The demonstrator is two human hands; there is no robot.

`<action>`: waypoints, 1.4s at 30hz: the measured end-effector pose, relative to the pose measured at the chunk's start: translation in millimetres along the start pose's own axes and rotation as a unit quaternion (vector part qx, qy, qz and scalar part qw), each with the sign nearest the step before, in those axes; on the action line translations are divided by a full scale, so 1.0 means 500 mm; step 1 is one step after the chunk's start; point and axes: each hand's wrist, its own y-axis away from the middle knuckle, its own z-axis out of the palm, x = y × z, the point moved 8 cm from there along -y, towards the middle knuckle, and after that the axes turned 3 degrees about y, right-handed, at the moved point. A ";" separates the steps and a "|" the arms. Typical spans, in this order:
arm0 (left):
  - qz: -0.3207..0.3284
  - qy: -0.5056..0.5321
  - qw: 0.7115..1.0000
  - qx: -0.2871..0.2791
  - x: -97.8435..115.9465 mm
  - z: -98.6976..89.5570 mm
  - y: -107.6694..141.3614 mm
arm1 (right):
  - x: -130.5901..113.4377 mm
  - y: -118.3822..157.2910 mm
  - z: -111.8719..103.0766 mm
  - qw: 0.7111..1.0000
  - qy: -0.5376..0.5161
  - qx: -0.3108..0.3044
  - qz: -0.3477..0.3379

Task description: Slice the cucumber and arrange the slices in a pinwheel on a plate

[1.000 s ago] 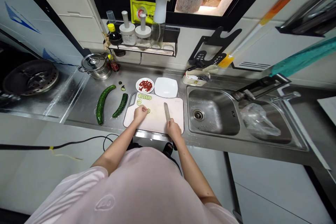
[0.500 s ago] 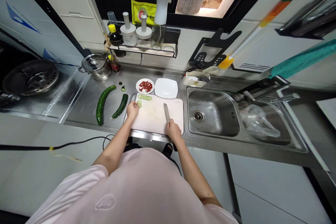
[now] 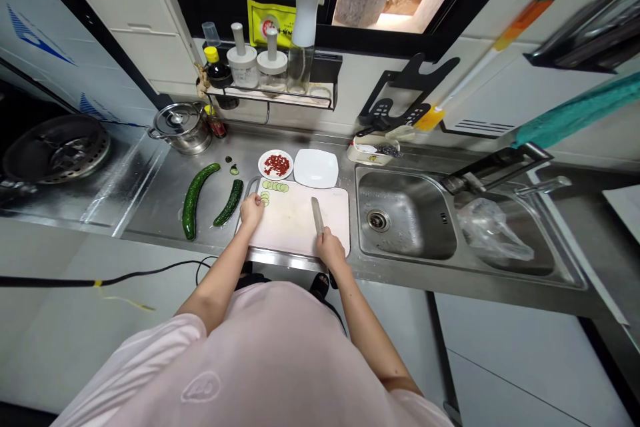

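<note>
A white cutting board (image 3: 295, 223) lies at the counter's front edge. My right hand (image 3: 331, 248) is closed around the handle of a kitchen knife (image 3: 317, 215), whose blade points away from me over the board. At the board's left side, my left hand (image 3: 251, 210) has its fingers pinched at a cucumber slice (image 3: 265, 201). A short row of overlapping cucumber slices (image 3: 275, 185) lies along the board's far left edge. Left of the board are a cut cucumber (image 3: 229, 203) and a longer whole cucumber (image 3: 196, 200), with small cucumber ends (image 3: 234, 169) behind them.
Behind the board stand a plate of chopped red pieces (image 3: 277, 165) and a white square plate (image 3: 316, 168). A double sink (image 3: 405, 213) is to the right, holding a plastic bag (image 3: 493, 230). A lidded pot (image 3: 183, 127) and a seasoning shelf (image 3: 295, 97) are farther back.
My left hand has shifted very slightly at the slices. The right hand and knife have stayed in place.
</note>
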 end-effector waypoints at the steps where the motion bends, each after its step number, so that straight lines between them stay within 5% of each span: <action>1: 0.001 -0.003 1.000 -0.001 0.000 0.001 0.000 | 0.000 0.000 0.000 1.000 0.000 0.001 -0.001; 16: 0.004 0.002 1.000 0.017 0.003 -0.005 -0.001 | 0.000 -0.001 -0.001 1.000 0.000 -0.005 0.003; 21: 0.060 0.029 0.998 0.020 0.052 0.004 -0.006 | -0.002 -0.003 -0.001 1.000 -0.002 -0.006 -0.002; 29: 0.148 -0.005 0.987 -0.058 0.151 0.052 -0.030 | -0.003 -0.001 -0.002 1.000 0.000 -0.010 0.002; 37: 0.146 -0.090 0.976 -0.131 0.176 0.095 -0.060 | -0.006 0.006 -0.011 1.000 0.002 -0.021 0.010; 42: 0.164 -0.098 0.974 -0.120 0.180 0.097 -0.063 | -0.004 0.003 -0.009 1.000 0.000 -0.020 0.005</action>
